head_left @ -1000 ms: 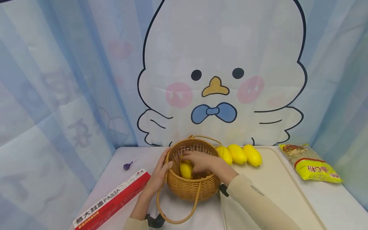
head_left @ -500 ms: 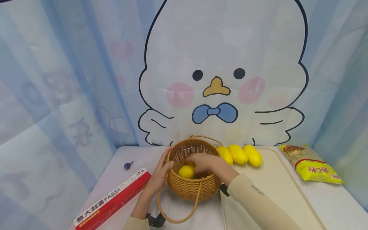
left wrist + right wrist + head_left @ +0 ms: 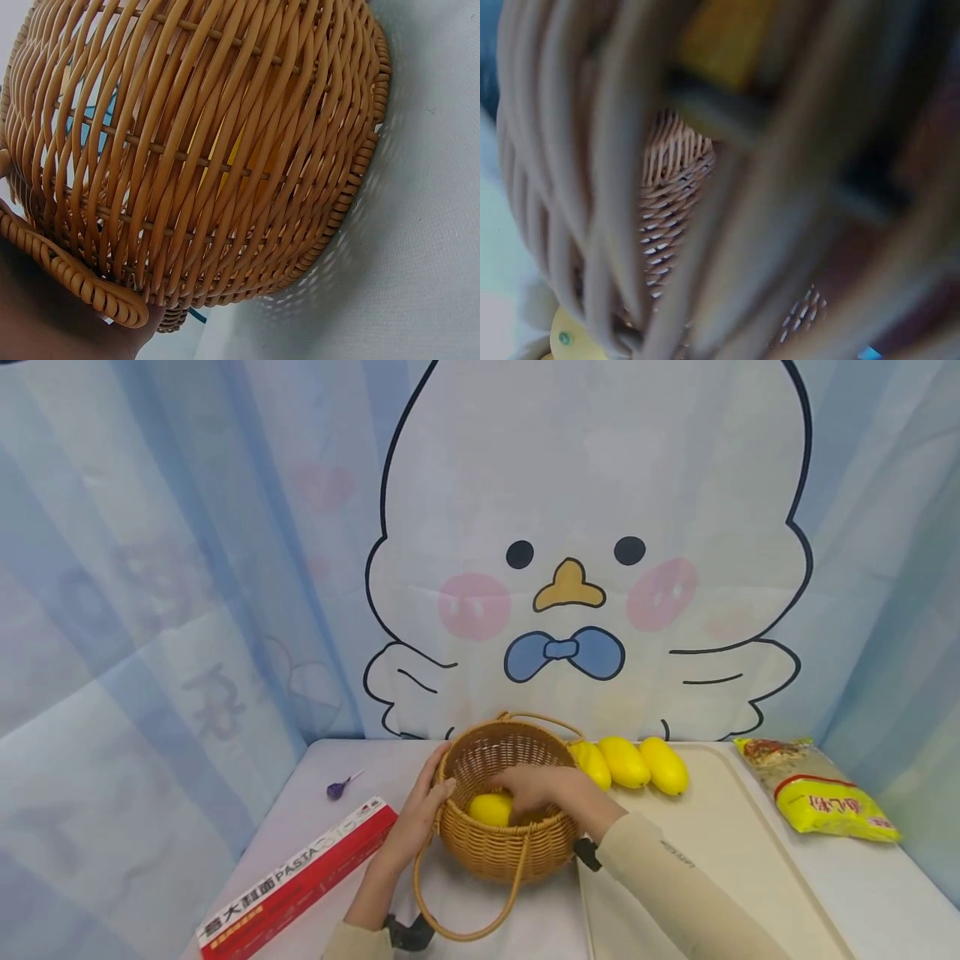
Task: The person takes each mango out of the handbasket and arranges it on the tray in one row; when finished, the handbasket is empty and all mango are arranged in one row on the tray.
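A round wicker basket (image 3: 487, 852) stands on the table, its front handle hanging down. My left hand (image 3: 411, 818) grips the left rim, thumb on the edge. My right hand (image 3: 531, 787) reaches inside over the right rim, close against a yellow lemon (image 3: 491, 810) low in the basket. Its fingertips are hidden behind the lemon and the wicker, so I cannot tell whether they hold it. In the left wrist view, yellow (image 3: 231, 154) shows through the weave. The right wrist view looks through blurred wicker (image 3: 622, 150), with a lemon's green-tipped end (image 3: 574, 341) outside.
Three lemons (image 3: 624, 762) lie in a row at the back of a cream tray (image 3: 697, 860), right beside the basket. A yellow food packet (image 3: 825, 797) lies to its right. On the left are a red pasta box (image 3: 300, 881) and a purple lollipop (image 3: 337, 789).
The lemon in the basket has gone from standing upright to lying on its side. My right hand has sunk slightly deeper. My left hand keeps its grip on the rim.
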`<action>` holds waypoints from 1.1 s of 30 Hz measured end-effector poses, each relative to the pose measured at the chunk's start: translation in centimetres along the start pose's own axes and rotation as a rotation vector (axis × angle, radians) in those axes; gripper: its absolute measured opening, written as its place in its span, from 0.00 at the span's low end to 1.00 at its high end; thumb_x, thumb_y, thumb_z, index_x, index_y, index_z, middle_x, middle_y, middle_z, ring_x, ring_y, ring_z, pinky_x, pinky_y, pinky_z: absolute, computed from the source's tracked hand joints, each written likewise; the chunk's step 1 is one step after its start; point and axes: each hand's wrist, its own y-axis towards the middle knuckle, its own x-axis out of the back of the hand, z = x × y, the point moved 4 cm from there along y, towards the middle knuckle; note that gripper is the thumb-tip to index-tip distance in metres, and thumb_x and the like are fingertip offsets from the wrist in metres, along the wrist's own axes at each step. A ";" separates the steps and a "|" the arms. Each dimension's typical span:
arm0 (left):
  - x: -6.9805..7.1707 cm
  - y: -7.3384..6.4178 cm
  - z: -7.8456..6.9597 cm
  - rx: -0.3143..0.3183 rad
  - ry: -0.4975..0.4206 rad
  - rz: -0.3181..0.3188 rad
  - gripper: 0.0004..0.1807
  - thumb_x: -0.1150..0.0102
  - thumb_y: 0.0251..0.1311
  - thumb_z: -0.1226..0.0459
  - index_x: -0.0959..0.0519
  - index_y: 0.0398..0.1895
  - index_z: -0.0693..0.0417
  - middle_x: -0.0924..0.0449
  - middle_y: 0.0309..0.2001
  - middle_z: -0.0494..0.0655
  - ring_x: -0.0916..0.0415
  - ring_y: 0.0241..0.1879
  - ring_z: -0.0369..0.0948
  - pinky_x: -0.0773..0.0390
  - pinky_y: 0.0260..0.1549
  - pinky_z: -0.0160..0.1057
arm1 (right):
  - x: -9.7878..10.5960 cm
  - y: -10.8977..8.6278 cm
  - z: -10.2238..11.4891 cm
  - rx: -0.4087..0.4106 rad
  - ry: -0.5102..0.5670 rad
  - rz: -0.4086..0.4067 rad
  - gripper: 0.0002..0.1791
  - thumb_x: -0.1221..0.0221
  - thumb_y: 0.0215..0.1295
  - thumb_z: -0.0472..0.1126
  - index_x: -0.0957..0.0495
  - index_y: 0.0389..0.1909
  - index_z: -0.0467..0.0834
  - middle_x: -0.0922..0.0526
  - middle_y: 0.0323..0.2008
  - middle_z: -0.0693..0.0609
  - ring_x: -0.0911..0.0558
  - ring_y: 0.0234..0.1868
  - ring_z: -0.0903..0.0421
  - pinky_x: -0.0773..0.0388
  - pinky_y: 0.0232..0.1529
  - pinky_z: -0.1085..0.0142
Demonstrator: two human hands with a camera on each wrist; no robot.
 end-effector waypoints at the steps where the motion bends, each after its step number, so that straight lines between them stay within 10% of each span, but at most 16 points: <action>1: 0.0 0.0 0.0 -0.002 0.000 -0.001 0.32 0.57 0.74 0.52 0.52 0.77 0.22 0.55 0.80 0.35 0.54 0.79 0.51 0.44 0.73 0.63 | 0.1 0.0 0.0 0.008 -0.012 -0.016 0.36 0.32 0.56 0.37 0.28 0.68 0.52 0.22 0.64 0.54 0.24 0.62 0.54 0.27 0.67 0.54; 33: 0.0 -0.1 -0.1 -0.011 0.012 0.001 0.32 0.56 0.73 0.47 0.53 0.77 0.22 0.57 0.80 0.34 0.57 0.80 0.48 0.47 0.75 0.61 | 3.1 -4.3 0.8 0.100 -0.012 -0.447 0.39 0.32 0.55 0.47 0.32 0.71 0.59 0.25 0.67 0.57 0.25 0.66 0.52 0.25 0.63 0.52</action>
